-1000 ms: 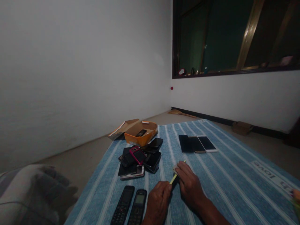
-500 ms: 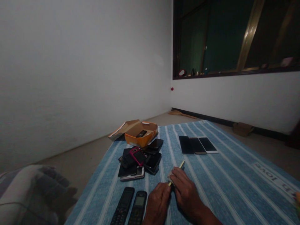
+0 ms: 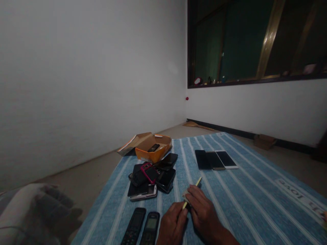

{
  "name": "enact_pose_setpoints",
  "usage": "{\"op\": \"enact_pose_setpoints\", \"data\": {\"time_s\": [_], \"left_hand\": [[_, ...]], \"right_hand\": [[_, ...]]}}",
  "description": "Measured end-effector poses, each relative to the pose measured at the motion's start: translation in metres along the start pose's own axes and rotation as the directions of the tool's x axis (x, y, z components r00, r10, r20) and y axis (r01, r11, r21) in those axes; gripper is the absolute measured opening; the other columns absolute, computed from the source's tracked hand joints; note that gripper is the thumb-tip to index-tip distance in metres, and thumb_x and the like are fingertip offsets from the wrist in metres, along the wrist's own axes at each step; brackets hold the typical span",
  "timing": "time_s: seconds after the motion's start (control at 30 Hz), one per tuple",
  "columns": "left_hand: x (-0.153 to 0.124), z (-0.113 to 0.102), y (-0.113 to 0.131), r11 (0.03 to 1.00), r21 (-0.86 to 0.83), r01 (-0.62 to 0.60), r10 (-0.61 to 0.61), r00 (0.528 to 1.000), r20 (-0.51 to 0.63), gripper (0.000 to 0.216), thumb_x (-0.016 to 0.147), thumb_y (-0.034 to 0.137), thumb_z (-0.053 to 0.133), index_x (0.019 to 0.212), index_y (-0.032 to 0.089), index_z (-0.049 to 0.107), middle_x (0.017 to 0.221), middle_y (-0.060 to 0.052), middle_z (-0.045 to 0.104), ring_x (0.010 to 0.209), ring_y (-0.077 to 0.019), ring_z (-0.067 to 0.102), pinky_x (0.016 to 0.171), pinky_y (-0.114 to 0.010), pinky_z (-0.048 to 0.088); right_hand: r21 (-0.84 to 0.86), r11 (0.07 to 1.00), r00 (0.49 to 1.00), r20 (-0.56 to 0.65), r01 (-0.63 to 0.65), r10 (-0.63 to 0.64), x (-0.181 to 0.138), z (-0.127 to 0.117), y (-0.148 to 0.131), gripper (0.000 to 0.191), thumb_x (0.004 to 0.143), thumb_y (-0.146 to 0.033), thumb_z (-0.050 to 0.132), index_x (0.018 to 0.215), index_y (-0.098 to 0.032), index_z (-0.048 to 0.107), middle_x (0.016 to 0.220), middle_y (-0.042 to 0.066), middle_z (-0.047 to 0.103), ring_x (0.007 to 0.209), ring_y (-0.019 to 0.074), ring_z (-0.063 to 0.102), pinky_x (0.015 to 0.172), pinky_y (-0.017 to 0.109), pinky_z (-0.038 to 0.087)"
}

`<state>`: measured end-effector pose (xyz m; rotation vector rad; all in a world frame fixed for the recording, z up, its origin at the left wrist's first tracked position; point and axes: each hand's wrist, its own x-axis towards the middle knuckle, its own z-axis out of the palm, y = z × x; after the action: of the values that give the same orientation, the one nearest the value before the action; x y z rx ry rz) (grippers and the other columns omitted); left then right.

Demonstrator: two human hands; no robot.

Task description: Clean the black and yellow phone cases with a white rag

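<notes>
My left hand (image 3: 172, 223) is closed on the near end of a thin, pale yellow-edged thing (image 3: 198, 181), seen edge-on; its faces are hidden, so I cannot tell its kind. Around its middle my right hand (image 3: 203, 210) is closed, pressing a whitish cloth or tissue (image 3: 185, 194) against it. Beside my left hand lie two black keypad phones (image 3: 150, 227). Farther off is a heap of phones, among them a pink-framed phone (image 3: 150, 172). To the right, a black phone (image 3: 203, 160), a gold-edged phone (image 3: 215, 161) and a white phone (image 3: 227, 159) lie side by side.
An open orange cardboard box (image 3: 149, 156) with a small dark phone (image 3: 153, 147) inside stands behind the heap. Blue striped cloth (image 3: 245, 204) covers the surface. Grey fabric (image 3: 30, 214) is at lower left. A small carton (image 3: 264, 141) sits by the wall.
Both hands keep their hold on the yellow-edged thing and have barely moved. The whole view has shifted slightly, with nearby things a little lower in the picture.
</notes>
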<state>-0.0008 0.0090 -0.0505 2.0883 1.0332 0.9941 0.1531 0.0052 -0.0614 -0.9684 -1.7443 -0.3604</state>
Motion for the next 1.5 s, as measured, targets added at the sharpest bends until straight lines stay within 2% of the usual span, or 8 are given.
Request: {"op": "enact_pose_setpoints", "data": {"time_s": [0.13,0.3,0.6,0.8,0.93,1.13,1.3,1.5], "left_hand": [[0.001,0.001,-0.001,1.000,0.016,-0.020,0.021,1.000,-0.016,0.036,0.099,0.041,0.037,0.089,0.021,0.065,0.088,-0.005,0.070,0.082,-0.0172,0.066,0.081,-0.028,0.053],[0.001,0.002,-0.004,0.997,0.065,-0.030,0.034,0.998,-0.053,0.042,0.100,0.042,0.032,0.082,0.021,0.064,0.081,-0.004,0.069,0.076,-0.0164,0.067,0.074,-0.026,0.055],[0.000,0.005,-0.010,0.988,0.088,-0.127,0.134,0.989,-0.067,0.038,0.100,0.040,0.033,0.103,0.022,0.066,0.092,-0.007,0.073,0.086,-0.0161,0.070,0.080,-0.025,0.057],[-0.003,0.003,-0.007,0.990,0.055,-0.134,0.139,0.985,-0.099,0.038,0.101,0.039,0.033,0.109,0.021,0.065,0.099,-0.008,0.074,0.091,-0.0155,0.071,0.083,-0.023,0.057],[-0.003,0.002,-0.007,0.972,0.108,-0.208,0.225,0.958,-0.177,0.036,0.102,0.033,0.031,0.110,0.019,0.064,0.099,-0.010,0.075,0.093,-0.0156,0.072,0.083,-0.021,0.057],[0.003,-0.007,0.013,0.918,0.290,-0.269,0.349,0.897,-0.273,0.035,0.102,0.034,0.032,0.102,0.019,0.064,0.086,-0.008,0.074,0.080,-0.0158,0.073,0.074,-0.021,0.059],[0.007,-0.025,0.040,0.849,0.444,-0.286,0.385,0.911,-0.149,0.037,0.103,0.030,0.028,0.091,0.021,0.062,0.075,-0.003,0.070,0.068,-0.0129,0.070,0.062,-0.017,0.055],[0.008,-0.029,0.050,0.819,0.520,-0.241,0.347,0.931,-0.116,0.036,0.103,0.029,0.029,0.090,0.021,0.061,0.075,-0.002,0.071,0.065,-0.0124,0.071,0.058,-0.016,0.053]], "right_hand": [[-0.038,0.999,0.999,-0.027,0.025,-0.026,-0.003,0.003,-0.001,0.037,0.085,-0.003,0.039,0.111,-0.016,0.062,0.106,0.013,0.069,0.111,0.0254,0.063,0.093,0.042,0.056],[0.039,0.999,0.999,0.017,0.038,-0.039,0.002,0.002,-0.009,0.036,0.085,-0.003,0.039,0.110,-0.016,0.061,0.105,0.013,0.069,0.109,0.0243,0.064,0.096,0.040,0.054],[-0.063,0.998,1.000,0.018,-0.012,0.014,-0.001,-0.004,0.021,0.042,0.081,0.000,0.039,0.111,-0.017,0.064,0.110,0.012,0.069,0.110,0.0243,0.063,0.094,0.042,0.055],[-0.063,0.998,1.000,-0.013,-0.003,0.002,0.000,-0.004,0.015,0.044,0.079,0.002,0.040,0.111,-0.015,0.064,0.111,0.013,0.069,0.111,0.0242,0.063,0.095,0.040,0.055],[0.021,0.999,0.997,-0.067,-0.034,0.035,0.004,-0.001,0.004,0.048,0.076,0.002,0.040,0.112,-0.016,0.065,0.110,0.012,0.070,0.109,0.0223,0.064,0.095,0.038,0.054],[0.244,0.944,0.963,-0.097,-0.221,0.251,0.014,-0.002,-0.010,0.053,0.070,0.002,0.041,0.109,-0.021,0.069,0.108,0.008,0.071,0.104,0.0195,0.066,0.092,0.033,0.055],[0.485,0.802,0.913,-0.016,-0.349,0.407,0.031,-0.008,-0.028,0.049,0.067,0.001,0.042,0.098,-0.021,0.073,0.092,0.006,0.072,0.086,0.0176,0.070,0.078,0.024,0.057],[0.570,0.711,0.880,0.044,-0.411,0.473,0.043,-0.017,-0.041,0.041,0.070,-0.001,0.045,0.091,-0.020,0.075,0.087,0.005,0.073,0.081,0.0180,0.070,0.074,0.023,0.057]]}}
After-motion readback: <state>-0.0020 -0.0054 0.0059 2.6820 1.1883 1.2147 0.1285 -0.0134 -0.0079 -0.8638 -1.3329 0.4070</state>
